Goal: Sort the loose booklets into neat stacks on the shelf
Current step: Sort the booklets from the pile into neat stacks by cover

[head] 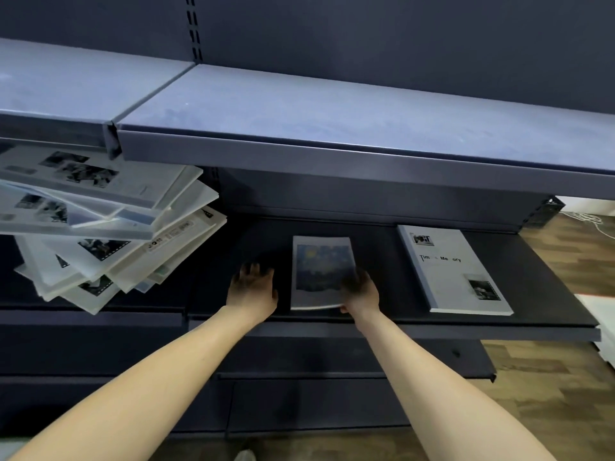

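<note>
Gripping the blue booklet (321,271) at its near right corner, my right hand (361,292) has fingers over the cover and lifts that corner slightly off the shelf (539,294). My left hand (253,287) lies palm down with fingers spread on the bare shelf just left of the booklet, holding nothing and not touching it.

Head view, lower shelf: the blue booklet lies flat near the middle, its cover a dark blue painted picture inside a pale border. To its right, well apart, lies a white booklet (454,269), flat and turned a little askew, with a small photo near its top left corner, another near its bottom right, and a line of title print partly washed out.

Head view, left: a loose pile (100,227) of pale booklets fans out in many directions, some overhanging the shelf's front edge, several covers showing black-and-white photos.

Head view, above: a grey upper shelf (332,118) spans the frame. Wood-pattern floor (549,394) shows at right.
</note>
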### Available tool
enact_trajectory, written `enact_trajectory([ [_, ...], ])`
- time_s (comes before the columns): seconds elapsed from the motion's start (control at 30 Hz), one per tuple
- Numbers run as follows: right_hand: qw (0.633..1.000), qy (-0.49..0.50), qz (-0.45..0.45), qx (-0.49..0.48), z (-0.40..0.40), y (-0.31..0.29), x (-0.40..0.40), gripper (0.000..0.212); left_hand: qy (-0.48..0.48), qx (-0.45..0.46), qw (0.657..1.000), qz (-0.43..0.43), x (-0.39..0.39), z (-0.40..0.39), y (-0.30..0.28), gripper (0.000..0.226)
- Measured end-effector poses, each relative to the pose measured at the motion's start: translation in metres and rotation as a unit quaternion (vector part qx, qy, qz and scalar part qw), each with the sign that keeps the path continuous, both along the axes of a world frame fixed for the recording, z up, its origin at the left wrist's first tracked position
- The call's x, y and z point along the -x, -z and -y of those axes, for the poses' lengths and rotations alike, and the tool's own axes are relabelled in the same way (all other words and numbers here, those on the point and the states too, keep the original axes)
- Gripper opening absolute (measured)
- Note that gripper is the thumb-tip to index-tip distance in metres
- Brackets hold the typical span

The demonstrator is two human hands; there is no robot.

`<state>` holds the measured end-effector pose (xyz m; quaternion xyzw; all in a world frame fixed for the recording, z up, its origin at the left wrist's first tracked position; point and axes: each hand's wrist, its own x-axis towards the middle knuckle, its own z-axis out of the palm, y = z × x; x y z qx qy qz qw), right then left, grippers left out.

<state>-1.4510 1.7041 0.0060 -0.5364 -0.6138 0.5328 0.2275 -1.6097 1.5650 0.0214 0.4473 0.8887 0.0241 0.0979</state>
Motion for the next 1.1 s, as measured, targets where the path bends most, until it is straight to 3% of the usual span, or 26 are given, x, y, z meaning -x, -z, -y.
enact_trajectory([
  [0.17, 0.999, -0.025, 0.018, -0.031, -0.006, 0.001, 0.017, 0.04, -0.018, 0.012, 1.0, 0.009, 0.015, -0.011, 0.003, 0.055],
  [0.33, 0.982, -0.07, 0.132, -0.119, -0.007, 0.006, 0.035, 0.046, -0.026, 0.024, 0.999, 0.0, 0.029, -0.016, -0.001, 0.055],
  [0.57, 0.951, -0.076, 0.259, -0.153, 0.0, 0.008, 0.047, 0.053, -0.026, 0.031, 0.999, 0.001, 0.039, -0.015, -0.003, 0.049],
  [1.1, 0.943, -0.076, 0.285, -0.152, 0.0, 0.003, 0.044, 0.073, -0.024, 0.036, 0.999, 0.007, 0.029, -0.009, -0.022, 0.045],
])
